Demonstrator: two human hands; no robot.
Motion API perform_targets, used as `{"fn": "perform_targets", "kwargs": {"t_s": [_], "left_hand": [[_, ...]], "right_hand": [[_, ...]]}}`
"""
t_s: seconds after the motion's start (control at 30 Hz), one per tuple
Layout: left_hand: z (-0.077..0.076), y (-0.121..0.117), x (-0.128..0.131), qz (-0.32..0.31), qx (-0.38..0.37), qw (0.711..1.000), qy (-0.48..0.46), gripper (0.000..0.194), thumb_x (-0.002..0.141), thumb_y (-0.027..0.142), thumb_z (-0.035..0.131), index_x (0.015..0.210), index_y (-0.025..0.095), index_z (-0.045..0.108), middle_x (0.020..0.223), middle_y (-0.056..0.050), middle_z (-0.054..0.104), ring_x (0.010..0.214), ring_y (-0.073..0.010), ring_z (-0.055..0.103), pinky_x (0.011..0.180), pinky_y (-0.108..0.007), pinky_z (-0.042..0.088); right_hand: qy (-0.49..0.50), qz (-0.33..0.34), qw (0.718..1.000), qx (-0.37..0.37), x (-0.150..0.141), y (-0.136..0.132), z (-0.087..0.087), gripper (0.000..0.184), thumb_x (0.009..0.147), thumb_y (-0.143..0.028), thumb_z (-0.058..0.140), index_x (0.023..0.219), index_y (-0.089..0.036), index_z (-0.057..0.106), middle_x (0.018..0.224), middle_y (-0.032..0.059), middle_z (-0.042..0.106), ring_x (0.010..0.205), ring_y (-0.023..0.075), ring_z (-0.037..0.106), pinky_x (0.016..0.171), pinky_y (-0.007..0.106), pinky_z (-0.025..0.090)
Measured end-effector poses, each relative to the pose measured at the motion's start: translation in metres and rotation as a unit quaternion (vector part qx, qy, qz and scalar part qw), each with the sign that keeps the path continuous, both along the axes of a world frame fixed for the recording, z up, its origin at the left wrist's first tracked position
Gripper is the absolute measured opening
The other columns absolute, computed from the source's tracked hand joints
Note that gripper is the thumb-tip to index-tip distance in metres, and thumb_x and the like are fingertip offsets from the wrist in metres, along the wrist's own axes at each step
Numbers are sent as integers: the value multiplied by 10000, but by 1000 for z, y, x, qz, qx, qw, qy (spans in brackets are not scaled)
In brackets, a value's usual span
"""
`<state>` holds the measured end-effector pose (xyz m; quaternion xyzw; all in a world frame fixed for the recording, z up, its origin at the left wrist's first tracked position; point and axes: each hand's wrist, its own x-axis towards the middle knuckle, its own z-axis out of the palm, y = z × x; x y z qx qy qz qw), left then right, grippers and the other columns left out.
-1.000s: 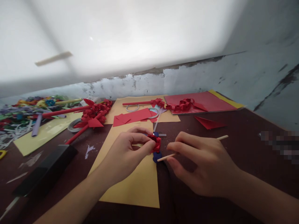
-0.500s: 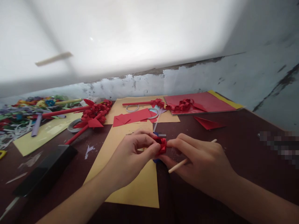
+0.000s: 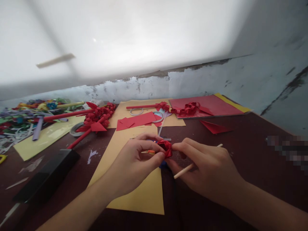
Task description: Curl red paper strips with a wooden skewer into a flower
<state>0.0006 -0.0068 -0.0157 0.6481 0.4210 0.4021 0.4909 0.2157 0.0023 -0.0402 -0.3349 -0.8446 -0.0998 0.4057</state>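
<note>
Seemingly shaping a red paper loop [image 3: 166, 148], the left hand [image 3: 136, 160] pinched it while the right hand [image 3: 207, 165], clasping a wooden stick [image 3: 183, 171], touched its edge; light pressure seemed needed next.

- The head camera, the single view here, looks from above the near side of the dark table [image 3: 197, 211], forward and down.
- It faces the peeling wall [image 3: 115, 93] beyond, which rises across the upper part of the frame (its base slants slightly).
- It sits close behind the left hand [image 3: 134, 160] and right hand [image 3: 207, 163], both low and central.
- Its wide sweep runs from the heap of paper strips [image 3: 18, 117] at far left to bare wall at far right.
</note>
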Motion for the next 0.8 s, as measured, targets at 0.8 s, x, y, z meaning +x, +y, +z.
{"fn": "perform_targets", "kwargs": {"t_s": [0.8], "left_hand": [[3,-5,5,51,162,977,131,120,815,88,764,793,205,783,1068,-65,726,1110,-237,709,878,-316,617]], "right_hand": [[21,26,995,-97,1,-2,3,124,956,-280,657,1014,-174,686,785,-4,675,533,112,588,503,245,419]]}}
